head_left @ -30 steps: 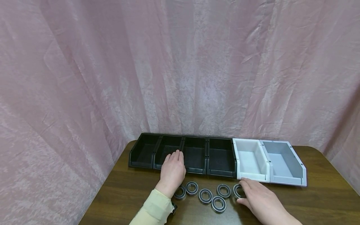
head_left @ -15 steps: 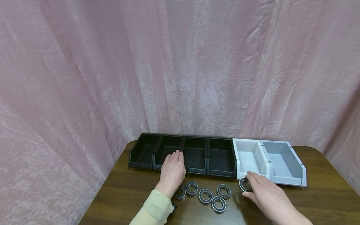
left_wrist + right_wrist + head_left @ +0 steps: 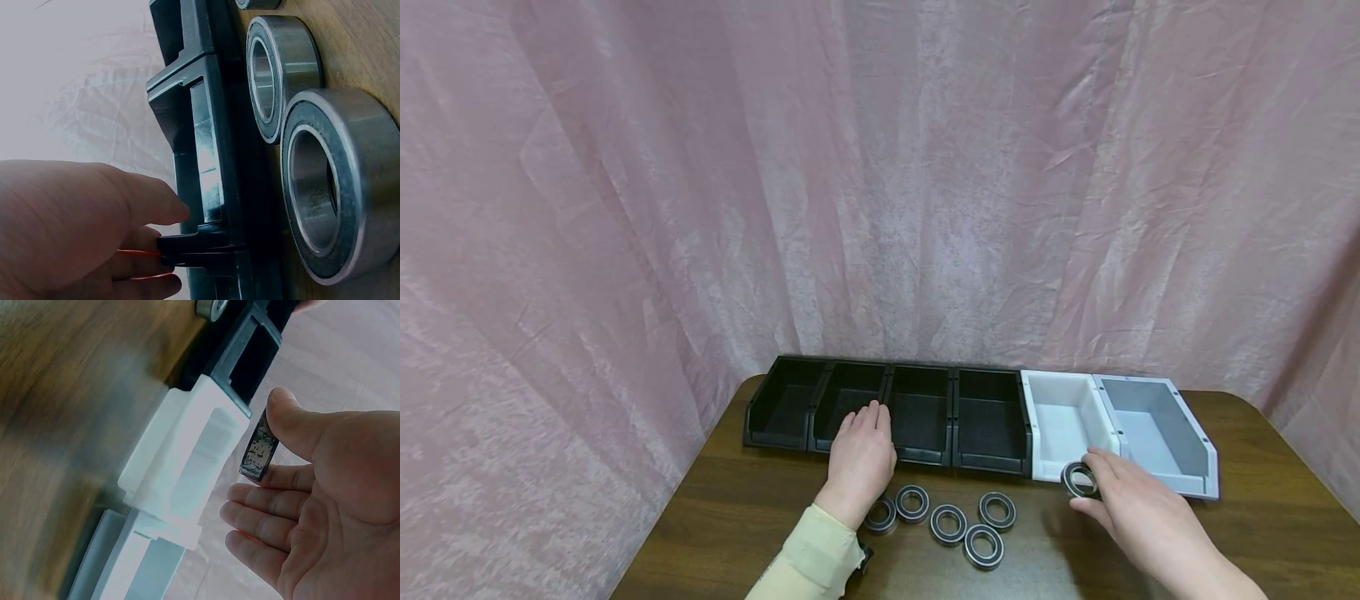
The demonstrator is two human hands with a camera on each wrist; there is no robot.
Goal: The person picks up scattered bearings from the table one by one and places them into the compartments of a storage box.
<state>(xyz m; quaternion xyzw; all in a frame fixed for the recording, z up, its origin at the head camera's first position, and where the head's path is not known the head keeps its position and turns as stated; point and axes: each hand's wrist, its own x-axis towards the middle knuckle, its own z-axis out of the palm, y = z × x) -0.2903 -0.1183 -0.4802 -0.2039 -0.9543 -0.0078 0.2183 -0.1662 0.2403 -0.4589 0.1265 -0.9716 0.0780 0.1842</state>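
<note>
— Where is the raised bearing (image 3: pixel 259 452) found?
— Pinched by the half-closed right hand (image 3: pixel 1142 512), near the front of the white bin (image 3: pixel 1066 417), at the far edge of the tabletop (image 3: pixel 737 517).
— And the left hand (image 3: pixel 861 460)?
— Laid straight-fingered over the black bins (image 3: pixel 921 408) (nothing is seen gripped); five loose bearings (image 3: pixel 998 547) are noted before them.

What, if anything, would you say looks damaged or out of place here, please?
The held bearing in the right grip stands out: in the right wrist view its outer edge looks mottled with dark patches, unlike the smoother, shinier edge of the nearest bearing in the left wrist view. Wear, grime or reflection, I can't tell.
</note>
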